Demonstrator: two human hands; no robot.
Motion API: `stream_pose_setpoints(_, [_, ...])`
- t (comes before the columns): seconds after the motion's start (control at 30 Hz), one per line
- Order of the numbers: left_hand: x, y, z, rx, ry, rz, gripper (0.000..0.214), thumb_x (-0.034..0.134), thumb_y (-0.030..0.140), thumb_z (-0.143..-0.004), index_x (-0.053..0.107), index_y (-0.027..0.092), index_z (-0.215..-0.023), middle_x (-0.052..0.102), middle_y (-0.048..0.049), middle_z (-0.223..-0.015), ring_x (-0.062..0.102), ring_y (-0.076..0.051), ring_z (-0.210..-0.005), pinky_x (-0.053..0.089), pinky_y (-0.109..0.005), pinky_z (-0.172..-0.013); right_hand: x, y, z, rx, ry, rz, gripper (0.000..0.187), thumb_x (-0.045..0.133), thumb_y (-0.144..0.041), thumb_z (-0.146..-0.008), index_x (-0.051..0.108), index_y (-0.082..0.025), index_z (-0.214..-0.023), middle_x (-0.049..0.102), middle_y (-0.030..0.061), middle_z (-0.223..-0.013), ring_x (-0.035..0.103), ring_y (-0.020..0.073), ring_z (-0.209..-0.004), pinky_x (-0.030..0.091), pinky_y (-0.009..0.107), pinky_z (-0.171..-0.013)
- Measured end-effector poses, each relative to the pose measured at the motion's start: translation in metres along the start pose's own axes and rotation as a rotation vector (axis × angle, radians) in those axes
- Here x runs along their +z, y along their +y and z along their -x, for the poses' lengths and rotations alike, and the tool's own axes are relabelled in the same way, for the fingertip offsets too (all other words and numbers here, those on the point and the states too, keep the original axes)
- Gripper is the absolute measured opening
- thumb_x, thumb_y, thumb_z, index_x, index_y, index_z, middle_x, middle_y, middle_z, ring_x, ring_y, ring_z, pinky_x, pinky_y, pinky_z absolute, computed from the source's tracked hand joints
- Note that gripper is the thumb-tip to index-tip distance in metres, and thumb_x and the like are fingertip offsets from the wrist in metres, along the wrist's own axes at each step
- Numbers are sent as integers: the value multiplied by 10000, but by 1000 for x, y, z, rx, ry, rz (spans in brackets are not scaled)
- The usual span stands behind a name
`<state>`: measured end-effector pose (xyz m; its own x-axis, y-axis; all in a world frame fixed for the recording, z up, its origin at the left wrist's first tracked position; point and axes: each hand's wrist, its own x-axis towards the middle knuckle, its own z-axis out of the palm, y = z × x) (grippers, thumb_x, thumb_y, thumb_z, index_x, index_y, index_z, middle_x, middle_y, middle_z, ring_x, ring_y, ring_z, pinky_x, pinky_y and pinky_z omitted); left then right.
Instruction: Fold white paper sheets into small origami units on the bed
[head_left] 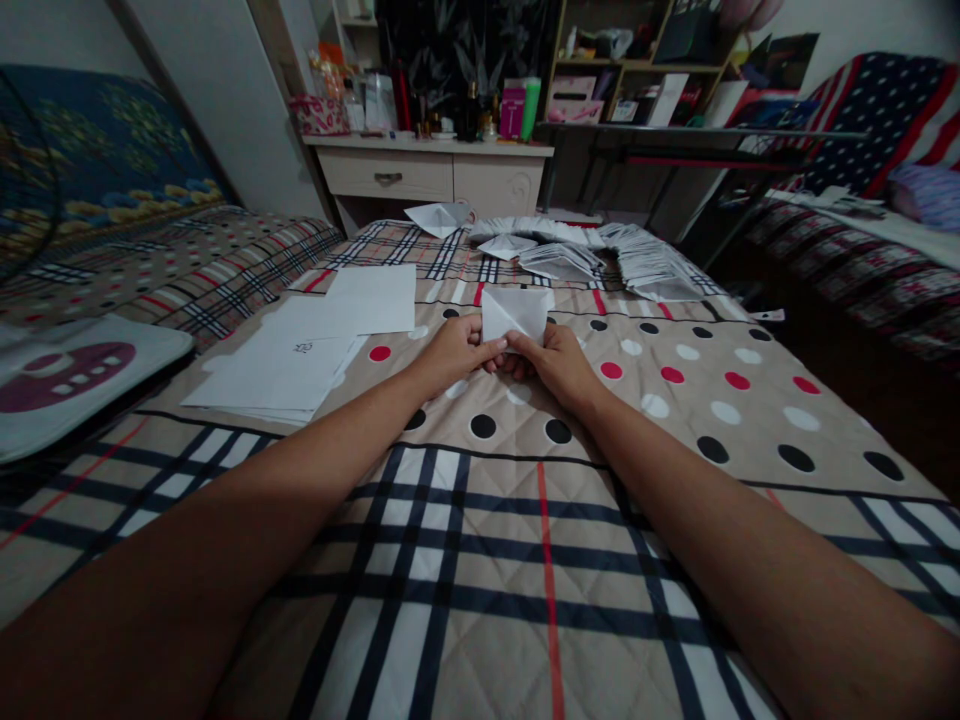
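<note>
A folded white paper piece [516, 312] stands upright between both hands above a quilted bedspread [675, 400] with dots and plaid stripes. My left hand [454, 352] pinches its lower left edge with thumb and fingers closed. My right hand [553, 362] grips its lower right edge, fingers curled. Both forearms stretch forward from the bottom of the view. A loose stack of flat white sheets [300, 345] lies to the left of my left hand.
Several finished folded paper pieces [592, 255] lie in overlapping rows at the far end of the bed. A desk with drawers [431, 178] and cluttered shelves stand behind. A pillow [67, 375] lies at left; another bed [862, 215] is at right.
</note>
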<state>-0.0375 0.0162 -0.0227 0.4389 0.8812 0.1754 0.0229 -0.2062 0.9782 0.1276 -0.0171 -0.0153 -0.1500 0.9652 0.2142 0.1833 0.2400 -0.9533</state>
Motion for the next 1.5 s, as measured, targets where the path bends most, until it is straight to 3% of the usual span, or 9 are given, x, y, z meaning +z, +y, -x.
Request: stream_pose_setpoints(1.5, [1, 2, 0, -3, -2, -19, 81, 674, 119, -827, 606, 92, -862, 655, -7, -652, 608, -81, -545, 505, -186, -546, 0, 2, -1, 1, -3, -14, 393, 651, -492, -828, 639, -136, -660, 648, 36, -572, 560, 107, -473, 430, 210, -469])
